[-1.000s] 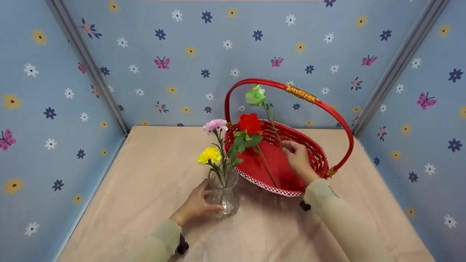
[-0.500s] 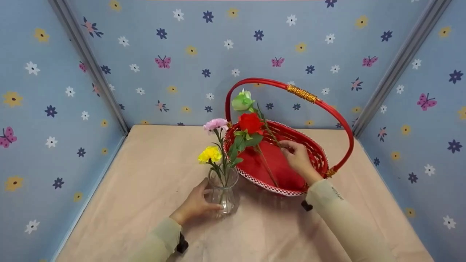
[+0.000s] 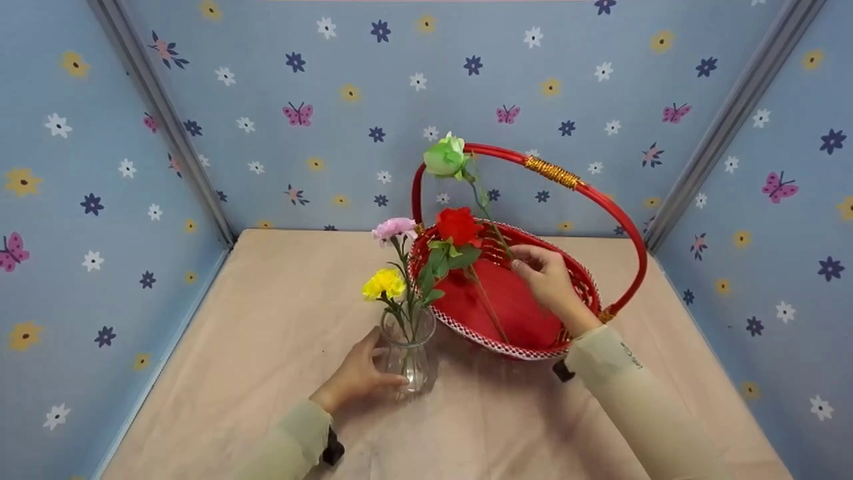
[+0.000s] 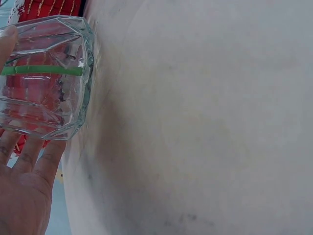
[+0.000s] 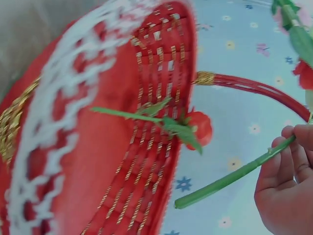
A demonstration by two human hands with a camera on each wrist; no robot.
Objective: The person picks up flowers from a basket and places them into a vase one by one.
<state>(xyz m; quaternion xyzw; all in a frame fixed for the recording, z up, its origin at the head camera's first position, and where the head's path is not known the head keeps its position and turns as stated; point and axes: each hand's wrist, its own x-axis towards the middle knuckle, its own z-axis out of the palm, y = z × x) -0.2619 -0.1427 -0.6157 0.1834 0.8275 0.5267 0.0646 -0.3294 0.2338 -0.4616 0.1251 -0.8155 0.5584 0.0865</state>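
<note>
My left hand (image 3: 360, 373) holds the clear glass vase (image 3: 408, 363), thumb on the near side and fingers behind it. In the vase stand a pink carnation (image 3: 394, 230) and a yellow carnation (image 3: 384, 285). My right hand (image 3: 548, 280) pinches the stem of a green rose (image 3: 445, 157), raised above the red basket (image 3: 466, 335). The cut end of its green stem (image 5: 230, 178) hangs free in the right wrist view. A red rose (image 3: 458, 227) with leaves appears between vase and basket. The right wrist view has a red rose (image 5: 199, 128) lying in the basket.
The basket's tall red handle (image 3: 616, 213), wrapped in gold, arches over it behind my right hand. A pale cloth (image 3: 266, 320) covers the table. Flower-patterned blue panels (image 3: 360, 133) enclose the back and sides.
The green rose's head has swung left, dipped, then risen to the top of the handle. My right hand has shifted slightly up. My left hand and the vase stay put.
</note>
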